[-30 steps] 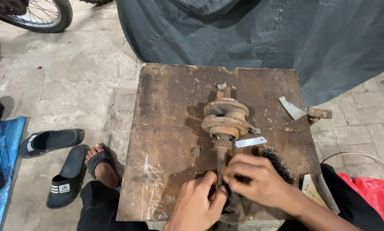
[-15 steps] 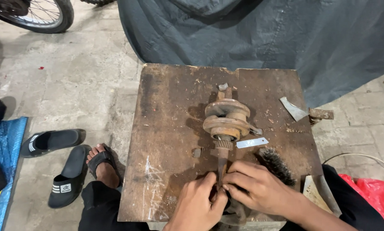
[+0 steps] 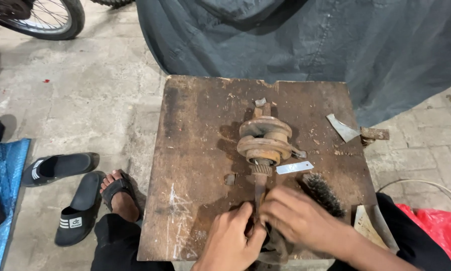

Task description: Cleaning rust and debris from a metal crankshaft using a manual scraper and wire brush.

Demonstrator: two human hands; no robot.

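Note:
A rusty crankshaft [image 3: 263, 138] with two round discs lies on a worn wooden board [image 3: 195, 150], its thin shaft [image 3: 260, 186] pointing toward me. My left hand [image 3: 233, 241] is closed around the near end of that shaft. My right hand [image 3: 298, 218] presses on the same end from the right, fingers curled over it and over a dark rag [image 3: 275, 248] underneath. A black wire brush [image 3: 322, 193] lies just behind my right hand.
A small shiny metal strip [image 3: 295, 167], a scraper [image 3: 356, 132] at the right edge, and a small nut [image 3: 229, 179] lie on the board. Black sandals [image 3: 67, 193] and my sandalled foot [image 3: 117, 193] are on the floor left. A bicycle wheel [image 3: 39, 17] and grey tarp [image 3: 311, 45] are behind.
Both hands stay on the shaft's near end; my right hand has shifted slightly toward me along it. The crankshaft has not moved.

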